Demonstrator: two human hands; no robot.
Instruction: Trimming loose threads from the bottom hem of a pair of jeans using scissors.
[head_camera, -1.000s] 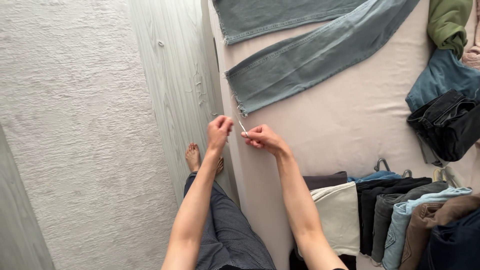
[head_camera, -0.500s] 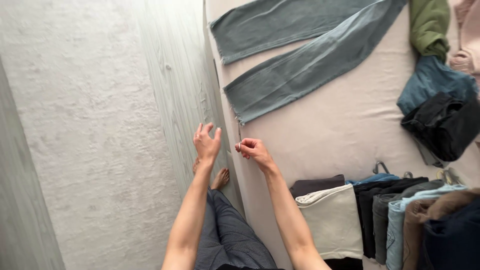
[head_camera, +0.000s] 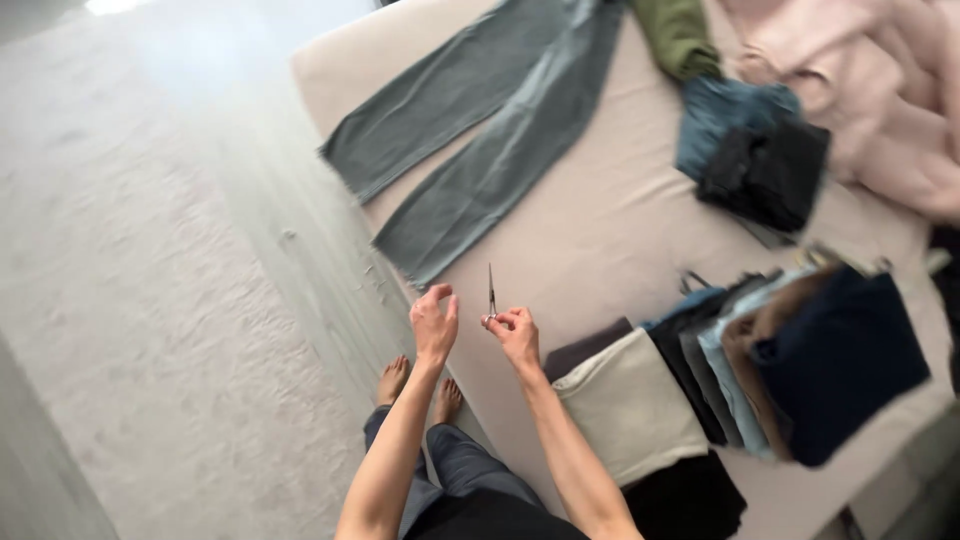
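The whole frame was softened by motion blur, so fine detail could not be read with certainty. A small pair of scissors (head_camera: 491, 291) was held just below the centre of the frame by the right hand (head_camera: 514, 334), whose fingers were curled closed around the handle end; the handle loops were hidden inside that grip, and whether the blades were parted or closed could not be told. The long axis of the scissors was set nearly vertical in the frame, with the tips pointed toward the upper edge, in the direction of the frayed hem of the grey-blue jeans (head_camera: 480, 130), from which the tips were kept apart. The left hand (head_camera: 434, 322) was shown just to the left of the scissors, empty, its fingers loosely spread and its thumb raised, with nothing touched. The jeans were laid flat on the pale bed (head_camera: 610, 235), legs slanted toward the left of the frame and the waist cut off at the top edge. A row of folded garments (head_camera: 740, 370) was seen at lower right, and a heap of clothes (head_camera: 765, 150) at upper right was partly cut off. Two bare feet (head_camera: 415, 385) were seen on the wooden floor (head_camera: 300, 260).
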